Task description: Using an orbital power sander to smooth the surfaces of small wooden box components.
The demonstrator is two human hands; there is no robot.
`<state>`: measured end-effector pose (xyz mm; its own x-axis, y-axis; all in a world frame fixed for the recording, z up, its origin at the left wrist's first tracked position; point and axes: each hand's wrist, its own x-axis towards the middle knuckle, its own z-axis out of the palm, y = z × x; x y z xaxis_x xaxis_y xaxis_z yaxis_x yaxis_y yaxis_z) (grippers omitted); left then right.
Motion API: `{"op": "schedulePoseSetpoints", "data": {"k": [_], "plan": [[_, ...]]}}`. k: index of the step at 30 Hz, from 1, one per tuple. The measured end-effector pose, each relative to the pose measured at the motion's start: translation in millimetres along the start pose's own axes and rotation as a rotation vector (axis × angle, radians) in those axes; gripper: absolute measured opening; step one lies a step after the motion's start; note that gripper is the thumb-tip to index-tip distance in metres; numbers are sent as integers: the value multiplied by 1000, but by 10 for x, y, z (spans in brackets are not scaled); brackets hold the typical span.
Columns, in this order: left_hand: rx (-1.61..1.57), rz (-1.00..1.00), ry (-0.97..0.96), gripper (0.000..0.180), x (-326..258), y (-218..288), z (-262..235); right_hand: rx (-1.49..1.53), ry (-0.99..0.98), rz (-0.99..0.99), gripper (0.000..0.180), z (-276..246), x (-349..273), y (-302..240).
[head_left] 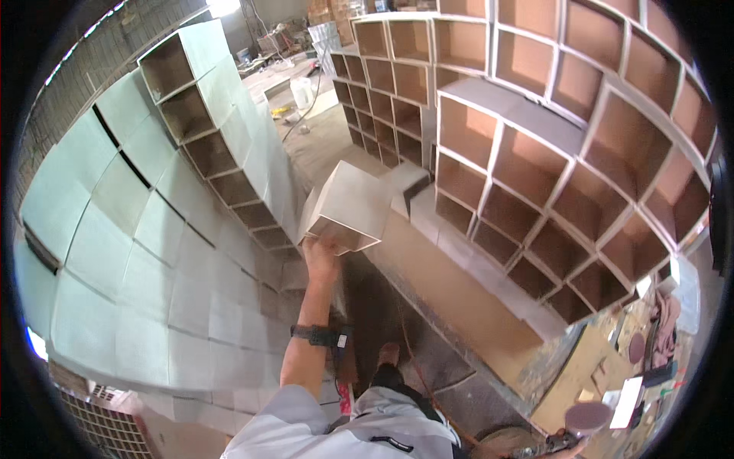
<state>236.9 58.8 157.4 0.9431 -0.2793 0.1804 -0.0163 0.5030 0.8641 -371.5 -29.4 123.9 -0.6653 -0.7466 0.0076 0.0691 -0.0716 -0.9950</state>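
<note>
My left hand [323, 258] is closed on the rim of a pale, open-fronted box [352, 197], its fingers reaching over the edge into the brownish inside. The box is held up in front of me, tilted, with its open side toward me. At the lower right edge, my right hand [572, 451] shows only in part, closed around a sander [562, 441] with a round, dark reddish-brown disc [589, 417]. Most of that hand is cut off by the picture's rim.
A tall wall of stacked pale boxes [115, 252] rises at my left. Open-fronted boxes [527, 168] with brown insides are stacked at the right, behind a long board [459, 294]. An orange hose [417, 366] trails by my feet. A cluttered work surface [585, 359] lies at the lower right.
</note>
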Motion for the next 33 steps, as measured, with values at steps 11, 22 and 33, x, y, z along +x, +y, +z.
{"op": "schedulePoseSetpoints", "data": {"k": [11, 22, 33], "plan": [[803, 381, 212, 23, 2217, 373, 415, -73, -2, -296, 50, 1160, -731, -538], [467, 825, 219, 29, 5122, 1091, 1288, -78, 3, -304, 53, 1663, -1093, -620], [557, 602, 68, 36, 5991, 633, 1876, -95, 75, -295, 55, 1811, -1395, -605]]}}
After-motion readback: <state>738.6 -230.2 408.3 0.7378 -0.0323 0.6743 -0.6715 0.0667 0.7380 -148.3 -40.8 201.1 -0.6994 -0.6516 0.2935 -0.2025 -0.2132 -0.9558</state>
